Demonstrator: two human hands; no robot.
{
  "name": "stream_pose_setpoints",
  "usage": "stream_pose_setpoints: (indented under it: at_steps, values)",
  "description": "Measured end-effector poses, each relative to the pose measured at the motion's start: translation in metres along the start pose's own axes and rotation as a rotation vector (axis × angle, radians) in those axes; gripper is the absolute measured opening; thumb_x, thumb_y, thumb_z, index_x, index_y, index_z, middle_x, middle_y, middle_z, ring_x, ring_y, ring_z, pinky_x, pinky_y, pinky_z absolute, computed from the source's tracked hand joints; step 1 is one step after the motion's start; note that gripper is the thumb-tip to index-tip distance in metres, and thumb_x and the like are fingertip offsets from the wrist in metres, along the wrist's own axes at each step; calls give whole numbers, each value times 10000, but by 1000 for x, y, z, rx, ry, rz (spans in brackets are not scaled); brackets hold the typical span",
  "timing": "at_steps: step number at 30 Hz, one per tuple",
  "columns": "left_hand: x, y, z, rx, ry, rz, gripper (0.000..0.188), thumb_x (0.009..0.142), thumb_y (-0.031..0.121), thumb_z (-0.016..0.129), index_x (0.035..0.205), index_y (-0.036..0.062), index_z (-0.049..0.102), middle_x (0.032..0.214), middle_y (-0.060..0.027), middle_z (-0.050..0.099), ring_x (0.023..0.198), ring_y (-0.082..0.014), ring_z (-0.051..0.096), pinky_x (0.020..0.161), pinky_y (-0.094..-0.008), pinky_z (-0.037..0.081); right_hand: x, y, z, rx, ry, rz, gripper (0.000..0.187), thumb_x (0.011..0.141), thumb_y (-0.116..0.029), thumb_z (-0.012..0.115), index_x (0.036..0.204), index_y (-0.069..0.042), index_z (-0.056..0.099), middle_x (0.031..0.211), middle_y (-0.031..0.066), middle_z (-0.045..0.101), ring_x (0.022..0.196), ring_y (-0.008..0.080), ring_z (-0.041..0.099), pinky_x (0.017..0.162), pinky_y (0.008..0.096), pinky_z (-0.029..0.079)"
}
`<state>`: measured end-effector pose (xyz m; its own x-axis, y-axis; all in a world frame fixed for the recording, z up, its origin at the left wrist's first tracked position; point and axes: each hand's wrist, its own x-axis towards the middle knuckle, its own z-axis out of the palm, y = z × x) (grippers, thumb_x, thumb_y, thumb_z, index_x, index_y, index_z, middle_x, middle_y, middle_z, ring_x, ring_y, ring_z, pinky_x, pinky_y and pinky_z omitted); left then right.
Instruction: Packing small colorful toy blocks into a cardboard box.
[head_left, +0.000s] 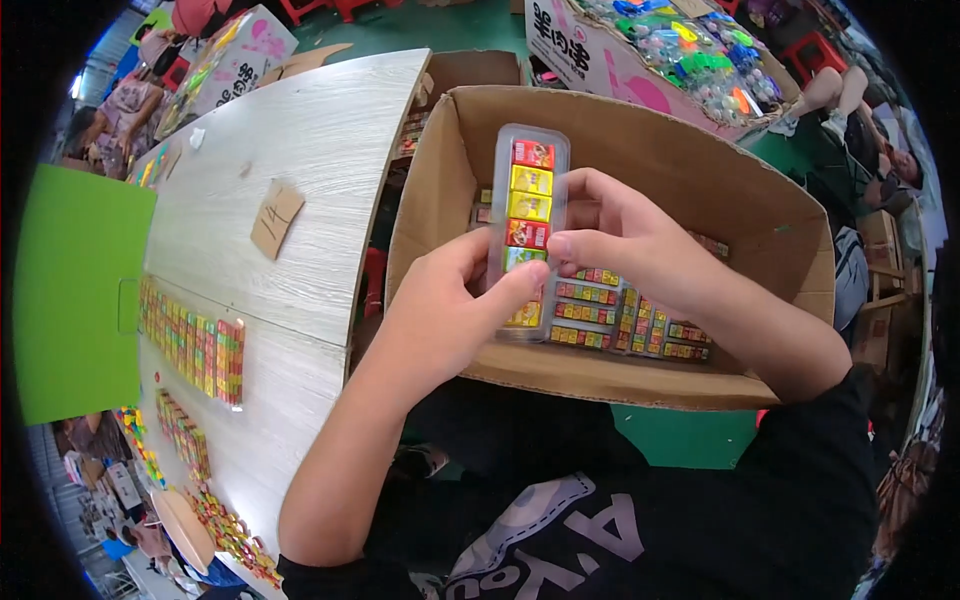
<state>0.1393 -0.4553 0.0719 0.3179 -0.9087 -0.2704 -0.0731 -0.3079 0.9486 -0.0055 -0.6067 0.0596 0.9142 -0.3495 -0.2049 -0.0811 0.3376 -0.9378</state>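
Both my hands hold a long clear plastic tray (505, 160) above a big cardboard box (640, 130). A single row of small red, yellow and green boxes (530, 206) fills the tray. My left hand (455, 300) grips its lower left side, the thumb lying across the front. At the right edge, my right hand (610, 225) closes on the tray with the thumb near the middle; its other fingers are partly hidden behind. Inside the cardboard box lie several more filled trays (585, 313), side by side at the bottom.
A pale wooden table (320, 130) stands at the left. It carries a cardboard scrap (277, 218), stacked rows of small boxes (195, 345) and a loose pile of them (230, 530). A green panel (80, 290) rises beyond. Behind the box is a carton of colourful plastic pieces (690, 60). Other people sit around.
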Motion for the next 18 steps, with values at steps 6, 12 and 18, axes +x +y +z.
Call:
stream_pose_setpoints:
  at_steps: [6, 12, 18]
  values:
    - [20, -1, 11, 188, -6, -56, 422, 901, 369, 649, 1032, -31, 627, 767, -86, 646, 686, -142, 590, 650, -305, 471, 9, 14, -19, 67, 29, -8, 429, 891, -161, 691, 1234, -1, 487, 1109, 85, 624, 995, 137, 605, 881, 303, 498]
    - [38, -11, 16, 332, -55, -47, 479, 903, 447, 617, 1020, -17, 626, 801, -115, 667, 731, -228, 639, 686, -353, 493, 12, 26, -29, 56, 95, 32, 421, 891, -166, 699, 1227, -10, 499, 1115, 75, 627, 1004, 136, 601, 884, 303, 486]
    - [50, -9, 14, 591, -80, -121, 478, 940, 422, 588, 1082, -35, 594, 832, -116, 639, 727, -188, 604, 681, -343, 477, 22, 57, -53, 91, 130, 70, 427, 894, -179, 705, 1228, -15, 496, 1106, 75, 647, 1005, 145, 610, 881, 307, 486]
